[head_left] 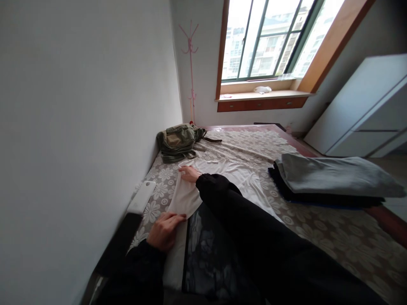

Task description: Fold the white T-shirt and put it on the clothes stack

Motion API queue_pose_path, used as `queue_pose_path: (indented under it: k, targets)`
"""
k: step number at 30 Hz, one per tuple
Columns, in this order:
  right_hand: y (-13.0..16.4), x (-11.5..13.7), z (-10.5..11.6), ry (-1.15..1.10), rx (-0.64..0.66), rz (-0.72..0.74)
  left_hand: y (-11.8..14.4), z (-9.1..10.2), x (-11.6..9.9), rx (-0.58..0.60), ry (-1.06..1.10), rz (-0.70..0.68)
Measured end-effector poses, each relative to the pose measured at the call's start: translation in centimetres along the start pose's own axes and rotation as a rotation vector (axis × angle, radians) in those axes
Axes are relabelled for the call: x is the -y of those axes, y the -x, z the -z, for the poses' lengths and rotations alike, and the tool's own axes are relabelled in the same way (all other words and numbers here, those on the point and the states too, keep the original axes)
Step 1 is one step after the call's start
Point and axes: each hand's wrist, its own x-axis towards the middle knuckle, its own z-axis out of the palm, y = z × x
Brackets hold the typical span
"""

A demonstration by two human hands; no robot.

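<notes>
White shirt lies spread on bed, near the wall. L hand pinches its near edge; R hand lies flat, fingers released, on its far edge w/ backpack just beyond.

Just one view here, from the head cam, so nothing overlaps with another view. It sits above the near end of the bed and looks forward and down along it, tilted pretty hard, so the wall leans across the whole left side. The sleeves are right up close at the bottom. The far end takes in the window, with a cabinet far right.
</notes>
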Motion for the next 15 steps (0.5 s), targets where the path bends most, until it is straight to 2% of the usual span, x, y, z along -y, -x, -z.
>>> queue_pose_path:
  k: [4, 9, 12, 15]
  targets:
    - [-1.0, 0.1, -0.9, 0.018, 0.027, 0.075, 0.3, 0.2, -1.3, 0.044, 0.002, -0.016]
    - [-0.9, 0.1, -1.2, 0.051, 0.021, 0.124, 0.6, 0.2, -2.6, 0.093, 0.007, 0.021]
    - [-0.2, 0.3, -0.5, 0.075, 0.01, 0.123, 0.0, 1.5, -4.2, 0.023, 0.098, 0.019]
    - [2.0, 0.7, 0.6, 0.1, 0.013, 0.077, -1.2, 4.8, -8.0, -0.162, 0.332, -0.004]
